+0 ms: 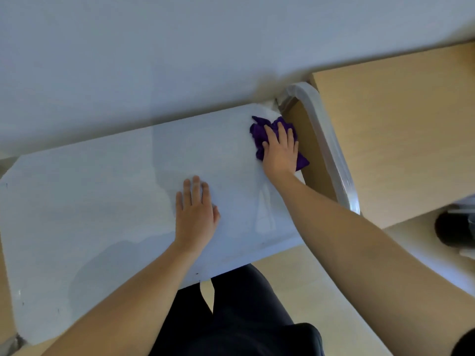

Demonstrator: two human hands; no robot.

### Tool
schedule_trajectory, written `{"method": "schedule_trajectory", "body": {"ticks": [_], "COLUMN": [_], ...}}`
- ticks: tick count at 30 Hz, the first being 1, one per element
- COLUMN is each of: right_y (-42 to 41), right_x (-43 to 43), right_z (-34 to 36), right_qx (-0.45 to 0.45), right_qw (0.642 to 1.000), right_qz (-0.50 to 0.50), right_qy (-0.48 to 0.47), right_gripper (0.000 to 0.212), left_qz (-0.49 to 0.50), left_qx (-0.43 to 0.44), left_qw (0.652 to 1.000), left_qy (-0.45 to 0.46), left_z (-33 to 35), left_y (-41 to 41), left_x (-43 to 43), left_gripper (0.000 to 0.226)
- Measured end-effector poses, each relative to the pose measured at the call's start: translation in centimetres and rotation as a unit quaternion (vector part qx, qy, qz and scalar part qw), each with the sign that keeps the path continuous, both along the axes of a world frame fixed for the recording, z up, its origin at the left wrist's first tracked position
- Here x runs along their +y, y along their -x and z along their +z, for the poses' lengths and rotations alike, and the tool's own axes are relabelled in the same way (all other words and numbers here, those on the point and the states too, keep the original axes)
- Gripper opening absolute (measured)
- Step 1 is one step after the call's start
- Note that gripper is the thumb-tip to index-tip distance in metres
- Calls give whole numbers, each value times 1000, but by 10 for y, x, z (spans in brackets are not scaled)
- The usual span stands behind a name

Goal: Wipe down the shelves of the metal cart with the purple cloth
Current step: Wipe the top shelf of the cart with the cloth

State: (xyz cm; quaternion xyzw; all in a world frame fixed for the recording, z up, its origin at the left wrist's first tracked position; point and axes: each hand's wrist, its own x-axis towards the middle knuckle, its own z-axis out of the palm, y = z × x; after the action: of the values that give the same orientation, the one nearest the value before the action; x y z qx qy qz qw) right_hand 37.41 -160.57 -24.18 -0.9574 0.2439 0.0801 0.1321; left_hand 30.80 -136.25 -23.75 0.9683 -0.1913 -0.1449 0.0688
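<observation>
1. The right hand point(281, 150) lay palm-down on the purple cloth point(259, 129), fingers spread and pressing it flat against the top shelf point(102, 201) of the metal cart, not clenched around it.
2. The cloth sat bunched at the shelf's far right corner, just beside the cart's curved handle point(326, 140), which was wrapped in clear plastic.
3. The left hand point(196, 214) rested flat and empty on the middle of the same shelf, fingers extended, well apart from the cloth.
4. Dark trousers point(246, 312) showed below the shelf's near edge.
</observation>
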Motion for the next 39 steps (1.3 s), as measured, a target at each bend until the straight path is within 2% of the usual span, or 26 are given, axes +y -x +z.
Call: {"method": "schedule_trajectory", "body": {"ticks": [4,11,17,19,21,23,25,26,28,30,32,34,36,39], "right_y": [56,161,188,179,172,169,170,172,175,173,161,146,135,120], "right_x": [13,32,123,170,204,205,175,154,107,79,89,125,163,153], "right_z": [2,-3,1,1,-3,-3,-6,-7,-7,-1,1,-1,-3,-4], "right_qx": [-1,1,-30,-34,-27,-21,-26,-23,-1,13,17,-12,-23,-12], "right_qw": [999,990,953,965,992,998,996,998,998,979,962,977,997,994], "right_qz": [-40,-140,-302,-258,-123,20,72,54,-57,-201,-273,-213,-64,101], "right_qy": [2,1,-10,-16,-22,-49,-38,-17,2,-16,-14,-6,-19,-43], "right_gripper": [46,47,45,45,46,47,50,52,52,50,50,49,47,47], "left_qz": [-40,-160,-189,-190,-187,-184,-190,-193,-190,-181,-175,-165,-151,-138], "left_qx": [16,39,25,22,19,17,15,14,12,9,11,10,11,0], "left_qw": [999,986,982,981,982,982,981,981,981,983,984,986,988,990], "left_qy": [-16,-16,20,29,30,22,21,23,23,26,20,9,-1,-8], "left_z": [2,4,5,5,6,6,5,5,4,3,2,3,4,5], "left_y": [2,30,38,39,40,40,40,40,40,41,44,45,45,38], "left_x": [7,33,74,84,92,99,105,107,108,106,102,96,91,88], "left_gripper": [67,66,62,63,65,67,67,66,63,62,61,60,57,53]}}
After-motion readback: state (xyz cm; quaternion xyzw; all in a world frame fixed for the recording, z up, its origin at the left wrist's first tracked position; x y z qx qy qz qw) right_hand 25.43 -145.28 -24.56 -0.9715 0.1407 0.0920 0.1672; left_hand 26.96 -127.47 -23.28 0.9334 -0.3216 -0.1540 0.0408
